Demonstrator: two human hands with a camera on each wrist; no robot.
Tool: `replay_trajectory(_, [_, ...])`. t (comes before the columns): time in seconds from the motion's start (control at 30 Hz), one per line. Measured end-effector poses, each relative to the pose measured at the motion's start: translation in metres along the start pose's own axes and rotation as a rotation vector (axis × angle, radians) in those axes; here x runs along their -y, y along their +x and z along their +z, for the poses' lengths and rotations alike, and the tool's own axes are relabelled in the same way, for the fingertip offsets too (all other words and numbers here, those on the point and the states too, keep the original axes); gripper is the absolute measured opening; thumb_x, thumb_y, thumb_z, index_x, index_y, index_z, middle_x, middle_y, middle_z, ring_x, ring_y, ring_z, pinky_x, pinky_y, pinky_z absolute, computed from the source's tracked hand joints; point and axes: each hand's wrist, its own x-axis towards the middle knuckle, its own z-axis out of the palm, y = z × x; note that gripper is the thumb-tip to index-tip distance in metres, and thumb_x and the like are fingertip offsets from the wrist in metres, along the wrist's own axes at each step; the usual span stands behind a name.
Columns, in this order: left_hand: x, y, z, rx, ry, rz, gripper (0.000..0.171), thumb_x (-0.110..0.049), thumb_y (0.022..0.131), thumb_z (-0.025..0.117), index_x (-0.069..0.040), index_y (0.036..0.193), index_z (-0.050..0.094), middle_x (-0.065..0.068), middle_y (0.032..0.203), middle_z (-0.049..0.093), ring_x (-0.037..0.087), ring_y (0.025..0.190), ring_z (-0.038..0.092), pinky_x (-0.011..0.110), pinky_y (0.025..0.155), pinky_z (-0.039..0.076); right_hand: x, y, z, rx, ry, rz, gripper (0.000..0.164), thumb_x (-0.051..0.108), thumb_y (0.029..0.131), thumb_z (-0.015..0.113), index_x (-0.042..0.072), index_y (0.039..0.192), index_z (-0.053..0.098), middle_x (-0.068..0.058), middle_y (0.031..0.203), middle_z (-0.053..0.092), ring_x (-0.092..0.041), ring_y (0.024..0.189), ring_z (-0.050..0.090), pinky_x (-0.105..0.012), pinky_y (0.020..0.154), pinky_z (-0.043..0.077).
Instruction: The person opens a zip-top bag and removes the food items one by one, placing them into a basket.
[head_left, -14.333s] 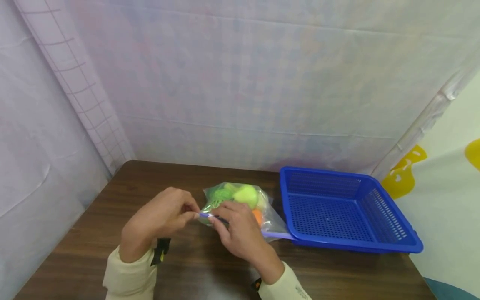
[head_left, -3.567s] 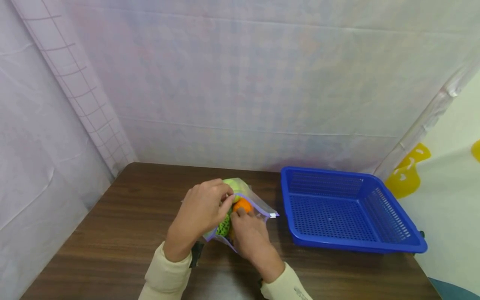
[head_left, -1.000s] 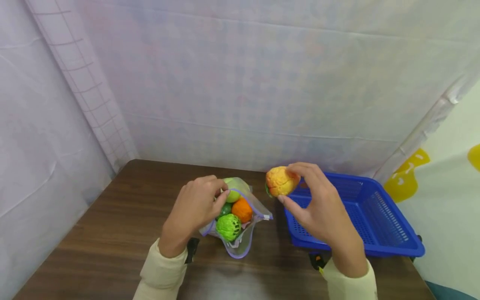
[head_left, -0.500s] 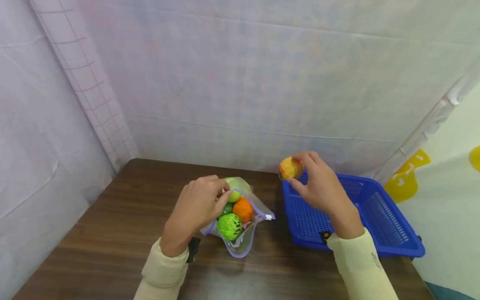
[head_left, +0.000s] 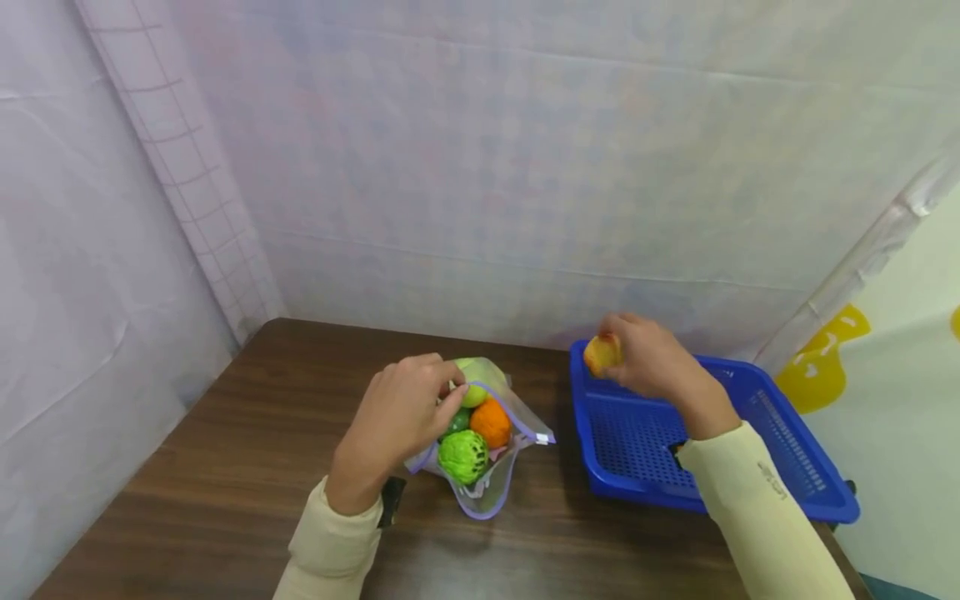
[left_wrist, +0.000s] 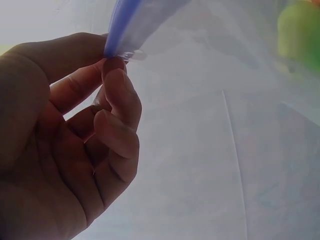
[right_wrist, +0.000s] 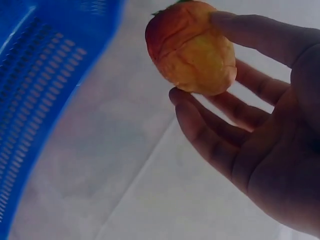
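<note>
The peach (head_left: 602,356), yellow flushed with red and green-leaved at one end, is at the far left corner of the basket (head_left: 648,493); the right-wrist view shows a gap between the two. The right hand (head_left: 648,358) holds it between thumb and fingertips. To the left, the left hand (head_left: 401,408) pinches the purple edge of the clear bag (head_left: 501,493), partly covering it. In the open bag sit an orange (head_left: 491,423), a bright green ball (head_left: 462,457), a dark green piece (head_left: 455,423) and a pale green fruit (head_left: 476,395); a white slider (head_left: 542,439) is at its right corner. Dark lettering marks the right sleeve (head_left: 757,500), too small to read surely. That forearm crosses the basket, hiding part of its floor. Bag and basket rest on the brown table (head_left: 247,467), before a pale sheet (head_left: 525,167); a yellow figure (head_left: 813,379) shows at right.
</note>
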Motion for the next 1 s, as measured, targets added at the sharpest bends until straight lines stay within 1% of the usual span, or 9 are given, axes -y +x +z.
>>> replay_trajectory(0.1, [0.000,0.000,0.001,0.015,-0.010,-0.010,0.010,-0.023,0.090,0.075,-0.013,0.089,0.077,-0.002,0.075,0.064,0.010,0.061,0.052,0.029,0.055,0.045,-0.007,0.004,0.012,0.037,0.001,-0.001,0.044,0.018,0.079,0.083,0.004,0.117,0.064,-0.016,0.110,0.067,-0.034,0.098,0.061,-0.054,0.088,0.053])
replay_trajectory(0.2, [-0.001,0.000,0.001,0.019,-0.013,-0.013,0.011,-0.023,0.090,0.075,-0.013,0.089,0.077,-0.002,0.076,0.064,0.010,0.061,0.052,0.029,0.055,0.045,-0.013,0.007,0.022,0.074,-0.004,-0.002,0.043,0.018,0.079,0.083,0.004,0.115,0.066,-0.016,0.110,0.068,-0.032,0.095,0.061,-0.051,0.085,0.054])
replay_trajectory(0.3, [-0.001,0.001,0.001,0.017,-0.016,-0.013,0.011,-0.023,0.090,0.075,-0.013,0.089,0.077,-0.002,0.075,0.064,0.010,0.061,0.051,0.029,0.055,0.045,-0.018,0.010,0.029,0.103,-0.017,0.019,0.043,0.019,0.079,0.083,0.004,0.116,0.066,-0.016,0.110,0.068,-0.030,0.093,0.060,-0.049,0.083,0.055])
replay_trajectory(0.43, [-0.002,0.001,0.001,0.019,-0.016,-0.010,0.011,-0.024,0.090,0.075,-0.013,0.089,0.077,-0.003,0.075,0.063,0.010,0.061,0.052,0.029,0.055,0.045,-0.024,0.014,0.036,0.135,-0.017,0.057,0.043,0.017,0.078,0.083,0.003,0.115,0.066,-0.016,0.110,0.068,-0.030,0.092,0.061,-0.048,0.084,0.055])
replay_trajectory(0.63, [-0.001,0.001,0.001,0.007,-0.006,-0.004,0.011,-0.025,0.090,0.076,-0.014,0.088,0.077,-0.005,0.072,0.061,0.010,0.061,0.052,0.030,0.055,0.045,-0.034,0.021,0.050,0.183,-0.010,0.055,0.043,0.015,0.076,0.084,0.001,0.113,0.066,-0.016,0.107,0.068,-0.029,0.091,0.061,-0.047,0.082,0.053])
replay_trajectory(0.73, [-0.001,0.001,0.000,0.002,-0.004,-0.001,0.012,-0.026,0.090,0.076,-0.014,0.088,0.077,-0.006,0.072,0.059,0.009,0.061,0.052,0.030,0.055,0.046,-0.038,0.026,0.058,0.222,-0.002,0.084,0.044,0.017,0.076,0.084,0.002,0.114,0.066,-0.014,0.104,0.067,-0.028,0.090,0.060,-0.047,0.082,0.053])
replay_trajectory(0.87, [-0.001,0.001,0.000,0.018,-0.014,-0.001,0.013,-0.027,0.090,0.075,-0.014,0.089,0.077,-0.005,0.072,0.061,0.009,0.061,0.051,0.030,0.055,0.045,-0.046,0.030,0.068,0.283,0.013,0.138,0.043,0.019,0.077,0.083,0.003,0.114,0.065,-0.012,0.101,0.066,-0.028,0.088,0.060,-0.046,0.080,0.052])
replay_trajectory(1.0, [-0.002,0.000,0.000,0.029,-0.025,-0.005,0.013,-0.026,0.091,0.074,-0.014,0.089,0.077,-0.002,0.073,0.062,0.009,0.061,0.050,0.029,0.055,0.044,-0.051,0.028,0.080,0.314,0.036,0.171,0.043,0.019,0.078,0.083,0.005,0.113,0.064,-0.012,0.102,0.066,-0.028,0.089,0.060,-0.046,0.079,0.053])
